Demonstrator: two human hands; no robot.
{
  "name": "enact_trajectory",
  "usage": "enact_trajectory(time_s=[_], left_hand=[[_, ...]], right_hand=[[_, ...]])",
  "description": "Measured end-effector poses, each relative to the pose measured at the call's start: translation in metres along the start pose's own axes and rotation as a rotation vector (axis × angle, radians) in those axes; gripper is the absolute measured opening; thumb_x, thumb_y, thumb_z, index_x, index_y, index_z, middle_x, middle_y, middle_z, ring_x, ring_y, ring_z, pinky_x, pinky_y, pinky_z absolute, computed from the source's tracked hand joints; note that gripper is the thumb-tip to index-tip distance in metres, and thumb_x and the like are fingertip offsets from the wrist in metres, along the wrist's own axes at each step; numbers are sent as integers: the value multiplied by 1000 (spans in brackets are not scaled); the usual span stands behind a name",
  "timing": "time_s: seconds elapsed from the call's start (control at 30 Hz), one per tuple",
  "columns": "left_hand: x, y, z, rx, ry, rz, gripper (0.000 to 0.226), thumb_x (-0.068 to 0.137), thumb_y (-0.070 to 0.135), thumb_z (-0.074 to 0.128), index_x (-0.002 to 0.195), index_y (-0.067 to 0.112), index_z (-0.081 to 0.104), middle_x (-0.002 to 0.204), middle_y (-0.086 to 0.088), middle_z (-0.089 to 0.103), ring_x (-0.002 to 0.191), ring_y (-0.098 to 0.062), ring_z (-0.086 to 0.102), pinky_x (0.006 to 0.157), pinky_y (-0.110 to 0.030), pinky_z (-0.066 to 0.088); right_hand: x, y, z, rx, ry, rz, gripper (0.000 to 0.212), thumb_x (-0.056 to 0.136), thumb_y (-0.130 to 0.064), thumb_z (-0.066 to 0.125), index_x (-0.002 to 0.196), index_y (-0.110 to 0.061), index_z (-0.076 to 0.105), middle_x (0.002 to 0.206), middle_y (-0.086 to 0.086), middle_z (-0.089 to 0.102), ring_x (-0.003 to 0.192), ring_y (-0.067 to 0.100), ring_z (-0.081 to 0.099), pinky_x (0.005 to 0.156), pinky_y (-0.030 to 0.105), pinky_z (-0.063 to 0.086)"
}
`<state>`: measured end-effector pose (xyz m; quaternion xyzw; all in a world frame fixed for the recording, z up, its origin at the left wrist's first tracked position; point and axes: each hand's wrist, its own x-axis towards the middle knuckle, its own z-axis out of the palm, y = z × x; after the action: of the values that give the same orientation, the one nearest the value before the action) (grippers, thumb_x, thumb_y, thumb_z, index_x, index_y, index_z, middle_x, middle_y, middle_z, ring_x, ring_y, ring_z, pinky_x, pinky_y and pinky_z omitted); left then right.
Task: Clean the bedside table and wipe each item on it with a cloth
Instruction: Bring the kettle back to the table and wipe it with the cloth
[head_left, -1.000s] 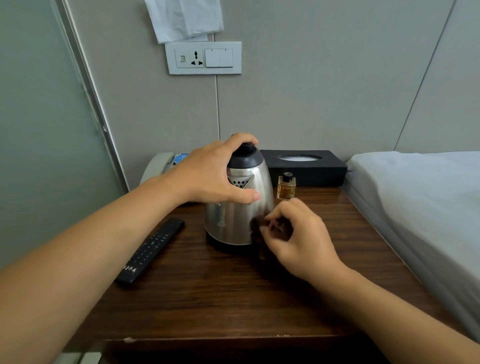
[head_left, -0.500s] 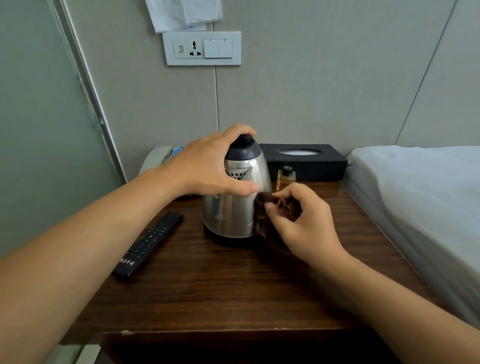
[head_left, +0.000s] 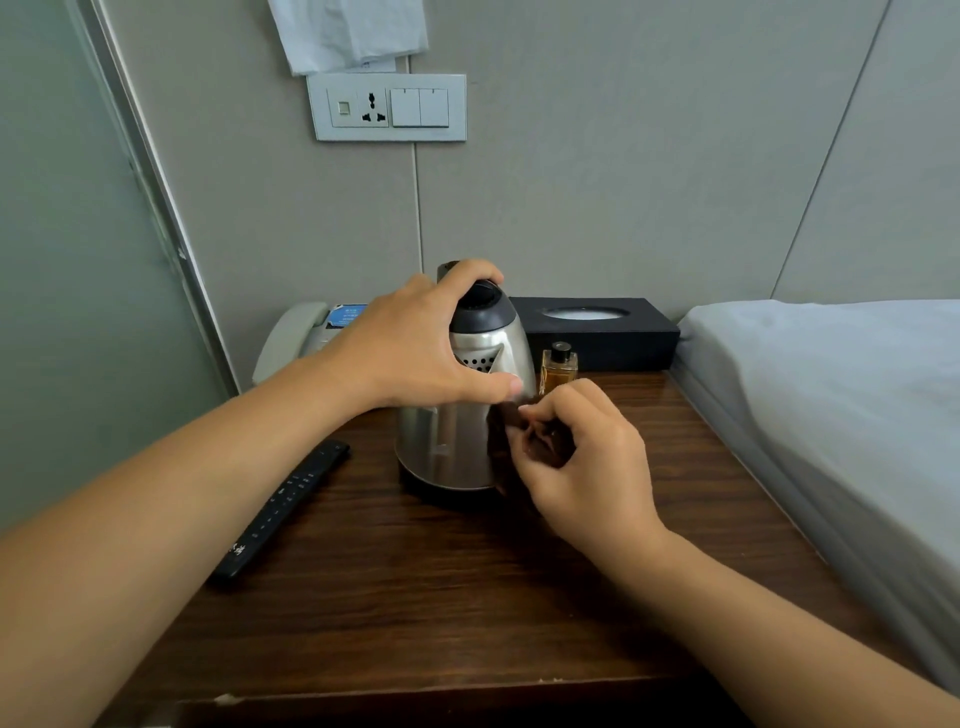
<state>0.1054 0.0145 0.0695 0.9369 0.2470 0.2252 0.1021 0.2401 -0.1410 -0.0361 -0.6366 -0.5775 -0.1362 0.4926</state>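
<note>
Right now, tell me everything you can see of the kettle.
The kettle looks like polished steel with a dark lid and dark base. A perforated spout faces the camera. It stands upright on the wooden bedside table, towards the back. The left hand grips its top, thumb across the front. The right hand presses a dark cloth against its right side.

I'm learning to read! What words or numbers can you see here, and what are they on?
None can be read.
Remote: white marks near its end and button labels, too small.
Phone: blue label with print, too blurred.
Paper above the socket panel: faint marks, unreadable.
Kettle, bottle, black box: no text visible.
</note>
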Motion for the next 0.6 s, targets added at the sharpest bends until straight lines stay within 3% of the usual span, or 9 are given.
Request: enact_trajectory(time_s=[0.13, 0.2, 0.33, 0.4, 0.5, 0.6], left_hand=[[1, 1, 2, 28, 24, -14, 87, 64, 74, 79, 134, 53, 33, 120, 3, 57, 107, -23, 57, 90, -37, 48], [1, 2, 2, 35, 26, -41, 86, 63, 75, 77, 134, 54, 33, 119, 1, 56, 106, -25, 57, 86, -37, 47], [-1, 9, 3, 50, 26, -66, 86, 65, 75, 78, 134, 53, 32, 118, -2, 54, 103, -27, 57, 84, -37, 48], [-2, 12, 3, 55, 35, -72, 84, 64, 75, 78, 132, 52, 34, 115, -2, 53, 101, -27, 57, 82, -36, 47], [-3, 13, 4, 55, 41, -92, 83, 63, 77, 77, 130, 53, 35, 112, -2, 53, 99, -28, 58, 84, -37, 49], [-4, 16, 3, 65, 38, -112, 85, 65, 77, 76, 133, 51, 33, 114, -3, 52, 96, -27, 56, 79, -34, 44]], right_hand=[[-16, 12, 0, -128, -289, 43, 19, 81, -35, 75, 84, -30, 57, 91, -15, 55, 85, 9, 57, 68, 41, 55], [-10, 15, -3, -119, -256, 60, 19, 81, -33, 77, 83, -31, 58, 90, -15, 58, 85, 8, 58, 69, 41, 56], [16, 7, -10, 42, -5, 93, 17, 85, -23, 77, 85, -24, 60, 87, -11, 62, 83, 8, 62, 70, 38, 55], [9, 9, -10, 66, -67, 85, 16, 85, -26, 76, 85, -25, 60, 88, -12, 62, 84, 7, 61, 71, 37, 55], [-9, 19, -9, -19, -322, 104, 22, 82, -35, 75, 79, -38, 54, 89, -16, 61, 85, 5, 62, 73, 41, 57], [-4, 24, -11, -63, -306, 129, 19, 81, -33, 78, 81, -34, 60, 89, -16, 63, 86, 6, 62, 73, 41, 57]])
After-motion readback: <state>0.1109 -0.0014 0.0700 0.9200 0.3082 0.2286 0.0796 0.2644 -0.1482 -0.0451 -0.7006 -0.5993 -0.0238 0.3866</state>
